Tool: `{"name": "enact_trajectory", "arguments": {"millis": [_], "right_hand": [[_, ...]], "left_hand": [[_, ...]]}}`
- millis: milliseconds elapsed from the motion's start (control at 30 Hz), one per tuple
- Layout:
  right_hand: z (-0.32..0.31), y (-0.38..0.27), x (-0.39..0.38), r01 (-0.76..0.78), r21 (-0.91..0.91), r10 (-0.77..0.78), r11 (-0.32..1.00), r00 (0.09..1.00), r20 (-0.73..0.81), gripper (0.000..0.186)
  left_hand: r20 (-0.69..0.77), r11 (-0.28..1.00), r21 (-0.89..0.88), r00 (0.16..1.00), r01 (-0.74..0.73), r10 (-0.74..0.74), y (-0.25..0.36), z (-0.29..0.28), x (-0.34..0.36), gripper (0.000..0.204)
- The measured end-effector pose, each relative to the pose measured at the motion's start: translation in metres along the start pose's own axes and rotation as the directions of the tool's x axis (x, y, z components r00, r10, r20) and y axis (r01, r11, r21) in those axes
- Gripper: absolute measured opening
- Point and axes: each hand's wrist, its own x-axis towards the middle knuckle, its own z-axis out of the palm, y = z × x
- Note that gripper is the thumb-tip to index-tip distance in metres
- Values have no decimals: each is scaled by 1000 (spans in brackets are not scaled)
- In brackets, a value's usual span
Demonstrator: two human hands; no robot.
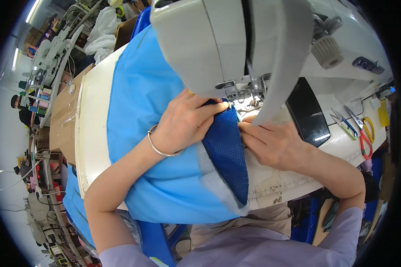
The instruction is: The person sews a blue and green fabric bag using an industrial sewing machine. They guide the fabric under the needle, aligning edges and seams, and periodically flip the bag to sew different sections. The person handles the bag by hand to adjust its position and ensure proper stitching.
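Note:
A white sewing machine stands over the table in front of me. Light blue fabric spreads across the left of the table and hangs over its front edge. Along its right side lies a dark blue mesh piece with a grey edge. My left hand, a bangle on its wrist, rests on the fabric, its fingers stretched to the mesh beside the presser foot. My right hand pinches at the mesh's right edge, just below the needle area; its fingertips are partly hidden behind the machine's pale curved part.
Red- and yellow-handled scissors and thread snips lie on the table at the right. A dark glossy panel sits right of the needle area. A cardboard box adjoins the left edge. More machines and a person are further left.

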Motion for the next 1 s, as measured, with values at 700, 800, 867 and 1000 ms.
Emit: {"name": "enact_trajectory", "arguments": {"millis": [700, 800, 867, 1000], "right_hand": [[5, -27, -10, 248, 58, -245, 967, 968, -52, 18], [7, -27, -8, 263, 52, -259, 963, 963, -67, 17], [5, -28, -8, 253, 64, -251, 965, 967, -38, 17], [4, -26, -8, 250, 91, -249, 964, 968, -13, 17]], "left_hand": [[126, 983, 166, 988, 72, -94, 67, -11, -14, 37], [86, 986, 157, 993, 63, -78, 66, -7, -18, 36], [68, 989, 131, 995, 66, -75, 64, -3, -19, 36], [74, 989, 138, 995, 60, -71, 66, -4, -15, 35]]}}
